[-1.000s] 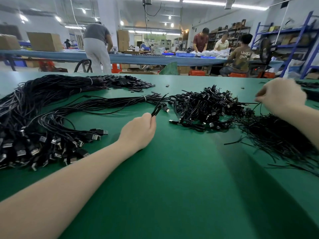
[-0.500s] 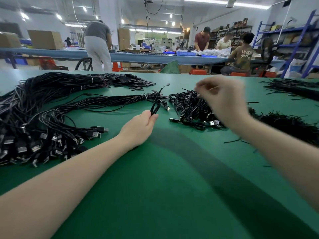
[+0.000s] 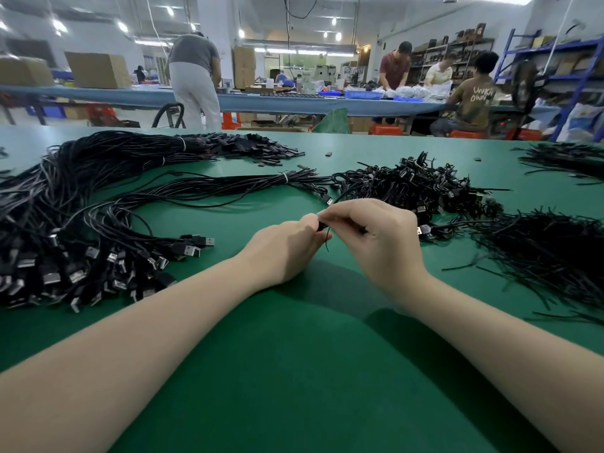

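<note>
green table (image 3: 294, 371): black cable (image 3: 323, 226) pinched btwn left hand (image 3: 284, 253) & right hand (image 3: 379, 243), hands touching.

Both hands met in the middle of the table (image 3: 294, 371) - left hand (image 3: 284, 250) touching right hand (image 3: 376, 243), one cable (image 3: 323, 227) pinched between them. The big cable bundle (image 3: 81, 230) sat off to the left, the coiled pile (image 3: 411, 188) just behind the hands, the ties heap (image 3: 549, 256) to the right - and a long bench (image 3: 130, 94) ran well behind it all.
</note>
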### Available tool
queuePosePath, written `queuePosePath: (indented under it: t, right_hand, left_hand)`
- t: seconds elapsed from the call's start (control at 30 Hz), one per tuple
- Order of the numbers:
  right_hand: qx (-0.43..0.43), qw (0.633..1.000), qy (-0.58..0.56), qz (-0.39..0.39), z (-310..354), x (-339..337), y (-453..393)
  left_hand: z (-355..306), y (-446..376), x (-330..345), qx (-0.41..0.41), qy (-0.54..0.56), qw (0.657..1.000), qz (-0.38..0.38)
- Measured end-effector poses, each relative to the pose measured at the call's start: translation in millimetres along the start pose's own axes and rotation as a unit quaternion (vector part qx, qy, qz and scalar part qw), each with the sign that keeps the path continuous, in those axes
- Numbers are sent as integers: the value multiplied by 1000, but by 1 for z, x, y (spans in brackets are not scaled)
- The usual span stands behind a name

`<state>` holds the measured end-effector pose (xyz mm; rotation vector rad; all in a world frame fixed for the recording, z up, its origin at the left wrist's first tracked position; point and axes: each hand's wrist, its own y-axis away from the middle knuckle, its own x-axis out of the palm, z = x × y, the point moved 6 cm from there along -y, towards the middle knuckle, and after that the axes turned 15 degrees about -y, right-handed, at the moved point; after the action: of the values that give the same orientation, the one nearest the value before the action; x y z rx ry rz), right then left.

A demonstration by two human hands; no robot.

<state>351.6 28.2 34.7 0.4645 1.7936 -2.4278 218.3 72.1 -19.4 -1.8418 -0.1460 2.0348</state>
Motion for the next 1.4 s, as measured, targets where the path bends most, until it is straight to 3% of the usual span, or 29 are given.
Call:
queuePosePath:
  t: [0.13, 0.33, 0.4, 0.5, 0.57, 0.63, 0.7, 0.77, 0.9, 1.07, 1.17, 1.27, 1.4]
  right_hand:
    - [-10, 1000, 13, -12, 1, -5, -3]
    - [36, 999, -26, 7, 0, -2, -5]
    - [75, 996, -32, 38, -1, 1, -10]
    - [143, 983, -6, 111, -9, -2, -25]
    - [219, 958, 7, 183, -23, -10, -35]
    - [300, 922, -43, 240, -36, -18, -36]
    - [377, 884, -138, 240, -45, -23, -27]
    - [452, 839, -236, 191, -52, -22, -11]
    - [538, 758, -367, 21, -65, -5, 14]
    - [551, 691, -444, -147, -61, 19, 32]
    - [552, 670, -473, -152, -59, 23, 38]
    - [571, 653, -489, -92, -58, 23, 39]
    - [585, 676, -448, 2, -58, 18, 37]
  left_hand:
    - [1, 6, -6, -10, 61, 998, -1]
    - [-10, 6, -8, -3, -30, 999, 19]
    - [-14, 7, -9, 5, -71, 997, 3]
    - [-20, 15, -22, 43, -137, 986, -90]
    - [-29, 19, -31, 105, -165, 969, -152]
    - [-39, 22, -30, 167, -169, 962, -136]
    - [-46, 25, -32, 201, -113, 965, -127]
    - [-49, 29, -38, 200, -17, 969, -142]
    - [-34, 23, -35, 82, 215, 965, -128]
    - [-15, 12, -12, -77, 494, 864, -62]
    - [-18, 11, -5, -89, 558, 825, -19]
    - [-17, 10, -5, -96, 568, 818, -6]
    - [-19, 12, -5, -93, 563, 821, 15]
